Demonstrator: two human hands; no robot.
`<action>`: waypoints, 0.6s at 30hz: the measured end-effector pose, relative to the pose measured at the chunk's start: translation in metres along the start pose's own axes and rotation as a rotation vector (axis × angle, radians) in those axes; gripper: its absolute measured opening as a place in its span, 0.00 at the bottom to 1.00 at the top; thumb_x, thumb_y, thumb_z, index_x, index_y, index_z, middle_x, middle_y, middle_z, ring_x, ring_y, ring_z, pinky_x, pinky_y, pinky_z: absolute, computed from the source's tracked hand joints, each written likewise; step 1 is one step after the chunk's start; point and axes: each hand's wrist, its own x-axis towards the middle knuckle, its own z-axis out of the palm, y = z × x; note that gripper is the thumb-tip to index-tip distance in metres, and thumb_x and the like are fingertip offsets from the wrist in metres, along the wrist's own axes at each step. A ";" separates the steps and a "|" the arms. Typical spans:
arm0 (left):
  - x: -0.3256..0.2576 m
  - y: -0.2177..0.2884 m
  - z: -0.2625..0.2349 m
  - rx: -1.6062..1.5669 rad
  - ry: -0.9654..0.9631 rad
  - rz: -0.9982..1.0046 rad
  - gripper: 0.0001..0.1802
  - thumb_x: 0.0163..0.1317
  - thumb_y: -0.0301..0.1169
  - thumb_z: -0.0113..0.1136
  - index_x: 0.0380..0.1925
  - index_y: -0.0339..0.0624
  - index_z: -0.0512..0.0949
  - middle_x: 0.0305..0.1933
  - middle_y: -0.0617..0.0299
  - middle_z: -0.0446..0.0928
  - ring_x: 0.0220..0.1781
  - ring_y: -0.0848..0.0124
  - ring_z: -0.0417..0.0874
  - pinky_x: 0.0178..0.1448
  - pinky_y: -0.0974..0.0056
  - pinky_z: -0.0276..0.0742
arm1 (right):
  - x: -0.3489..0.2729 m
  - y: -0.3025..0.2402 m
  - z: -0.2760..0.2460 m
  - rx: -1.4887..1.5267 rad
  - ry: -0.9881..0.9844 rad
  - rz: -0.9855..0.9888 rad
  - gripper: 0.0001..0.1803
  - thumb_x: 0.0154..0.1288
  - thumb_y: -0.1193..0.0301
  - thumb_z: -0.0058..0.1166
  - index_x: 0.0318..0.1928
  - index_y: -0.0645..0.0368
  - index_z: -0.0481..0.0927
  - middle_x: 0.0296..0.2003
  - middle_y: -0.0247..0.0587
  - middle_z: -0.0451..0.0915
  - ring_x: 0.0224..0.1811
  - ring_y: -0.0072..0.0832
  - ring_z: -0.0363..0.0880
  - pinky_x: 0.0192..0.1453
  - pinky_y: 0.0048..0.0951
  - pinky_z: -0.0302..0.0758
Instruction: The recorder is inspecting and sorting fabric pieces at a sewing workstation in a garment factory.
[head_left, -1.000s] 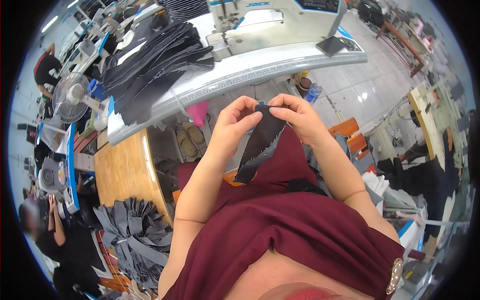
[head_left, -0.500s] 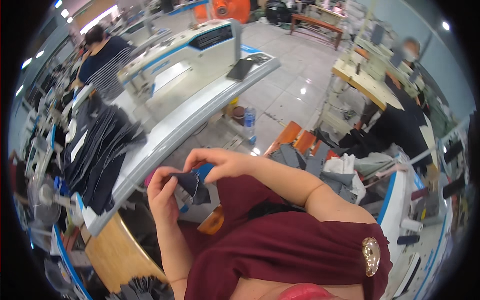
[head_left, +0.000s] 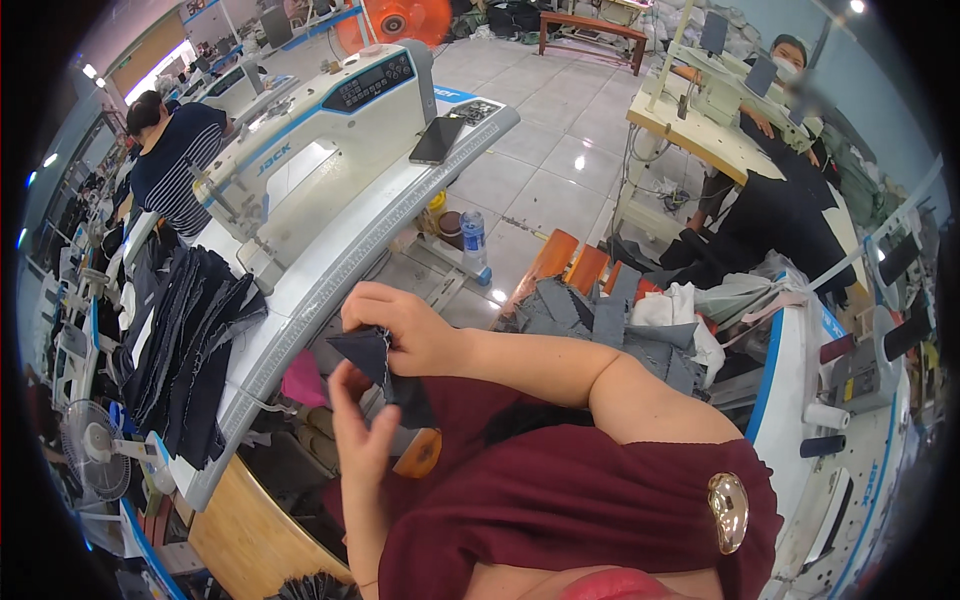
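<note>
A small dark navy fabric piece (head_left: 364,352) with a pale frayed edge hangs over my lap, folded to a point on its left. My right hand (head_left: 402,330) is closed on it from above, fingers curled over its upper edge. Just below, my left hand (head_left: 362,415) has thumb and fingers apart beside the cloth; its fingertips are close to the lower edge, and whether they touch is unclear. On the sewing table (head_left: 300,335) to the left lies a stack of dark fabric pieces (head_left: 185,345) with frayed edges.
A white sewing machine (head_left: 310,150) stands on the table, with a phone (head_left: 437,140) at its far end. Grey fabric scraps (head_left: 560,312) lie heaped right of my arm. A water bottle (head_left: 473,240) stands beyond. Two other people sit at machines farther off.
My right hand has come left and closed over the top of the fabric piece. My left hand has dropped lower, its pinch on the cloth released. The view has shifted slightly.
</note>
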 end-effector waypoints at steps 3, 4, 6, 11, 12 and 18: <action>-0.001 0.000 0.011 0.208 -0.023 -0.009 0.41 0.47 0.31 0.63 0.59 0.31 0.55 0.54 0.49 0.65 0.56 0.62 0.68 0.62 0.61 0.60 | 0.004 0.007 0.006 0.014 0.029 -0.008 0.12 0.45 0.80 0.54 0.33 0.62 0.70 0.33 0.42 0.70 0.38 0.38 0.72 0.42 0.30 0.70; -0.002 -0.007 0.012 0.287 0.041 0.059 0.39 0.48 0.30 0.64 0.58 0.31 0.56 0.52 0.49 0.67 0.53 0.62 0.70 0.59 0.62 0.63 | 0.005 0.008 0.012 0.031 0.018 0.010 0.12 0.44 0.80 0.54 0.33 0.62 0.70 0.34 0.42 0.71 0.39 0.37 0.72 0.42 0.30 0.70; 0.001 -0.014 0.012 0.371 0.128 0.093 0.36 0.49 0.31 0.64 0.56 0.31 0.59 0.48 0.47 0.70 0.48 0.59 0.73 0.54 0.62 0.67 | 0.006 0.010 0.016 0.003 0.017 -0.015 0.12 0.43 0.80 0.54 0.33 0.61 0.70 0.34 0.42 0.72 0.40 0.37 0.72 0.43 0.30 0.70; 0.005 -0.005 0.007 0.500 0.130 0.157 0.16 0.49 0.31 0.63 0.33 0.35 0.67 0.30 0.48 0.69 0.34 0.49 0.71 0.38 0.54 0.67 | 0.004 0.008 0.017 -0.134 0.025 -0.016 0.13 0.41 0.78 0.55 0.31 0.61 0.71 0.33 0.43 0.73 0.37 0.38 0.74 0.41 0.30 0.71; 0.003 -0.007 0.005 0.478 0.132 0.160 0.14 0.50 0.30 0.61 0.30 0.36 0.67 0.29 0.49 0.68 0.34 0.48 0.70 0.37 0.54 0.66 | 0.004 0.006 0.016 -0.176 0.007 -0.006 0.12 0.41 0.79 0.55 0.30 0.61 0.71 0.33 0.43 0.73 0.35 0.36 0.74 0.39 0.29 0.71; -0.004 0.009 -0.017 0.494 0.199 0.173 0.10 0.49 0.24 0.58 0.30 0.34 0.70 0.33 0.49 0.70 0.34 0.52 0.73 0.38 0.60 0.69 | 0.004 0.005 0.019 -0.160 -0.022 0.076 0.19 0.43 0.85 0.50 0.40 0.61 0.69 0.32 0.44 0.73 0.33 0.38 0.75 0.39 0.29 0.73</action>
